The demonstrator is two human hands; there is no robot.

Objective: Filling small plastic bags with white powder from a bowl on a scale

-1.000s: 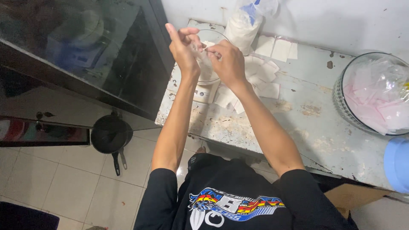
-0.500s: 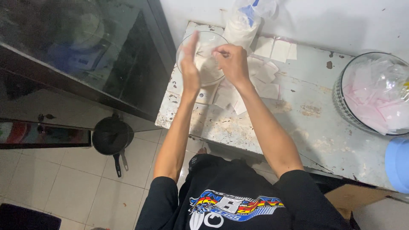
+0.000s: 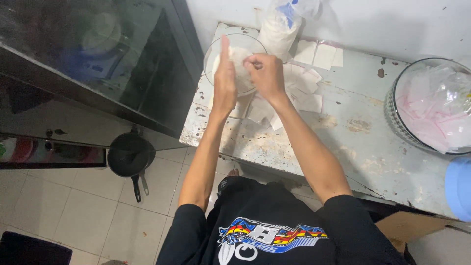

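My left hand (image 3: 224, 86) stands edge-up with flat, straight fingers over a clear glass bowl (image 3: 212, 53) at the table's far left corner. My right hand (image 3: 265, 73) is closed on a small white lump or sheet (image 3: 237, 58) and presses it against the left palm. Whether it is dough or paper I cannot tell. Several white square sheets (image 3: 310, 77) lie scattered on the table just right of the bowl and under my right wrist.
The worn grey table (image 3: 343, 140) carries a plastic bag of white stuff (image 3: 280, 27) at the back, a large glass bowl of pink-and-white wrappers (image 3: 431, 105) at the right, and a blue lid (image 3: 459, 186). A dark glass cabinet (image 3: 98, 54) stands left. A black pan (image 3: 128, 156) sits on the tiled floor.
Both hands have come down from above the table's corner to just over the glass bowl. The left fingers have straightened flat against the white piece in the right hand.
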